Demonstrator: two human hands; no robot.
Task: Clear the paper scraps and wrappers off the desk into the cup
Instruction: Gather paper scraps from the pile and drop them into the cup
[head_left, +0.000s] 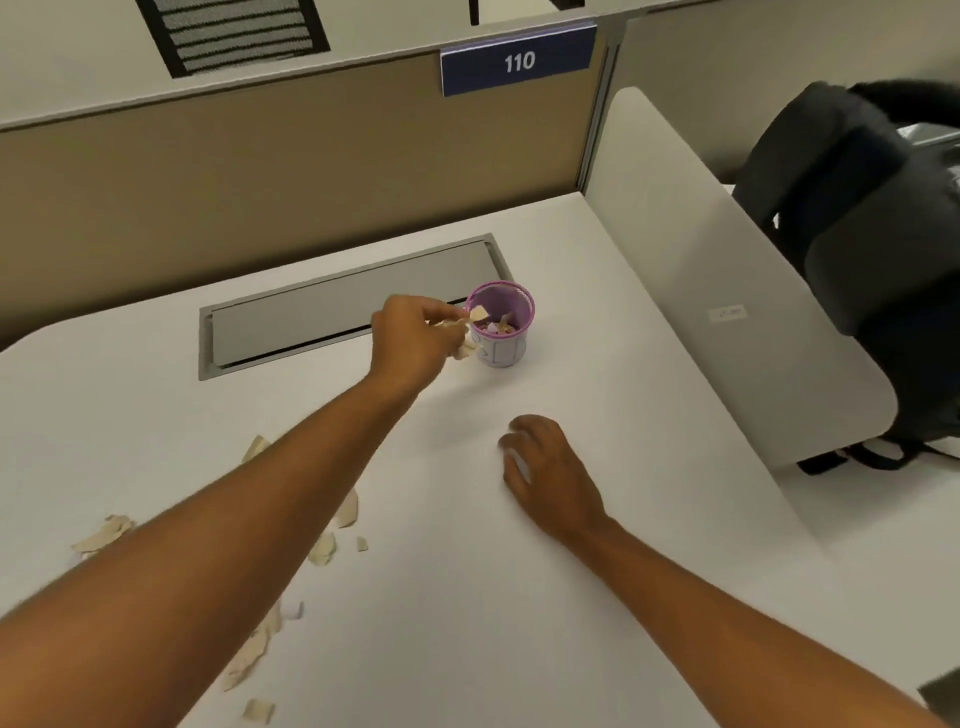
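The left hand is closed in a pinch on a few beige paper scraps, held at the near-left rim of the purple cup. The right hand rests palm down on the white bench, fingers loosely curled and holding nothing. The cup stands upright, mouth up, with scraps and perhaps a wrapper inside. More torn scraps lie scattered near the left forearm. A blue sign on the partition reads "110".
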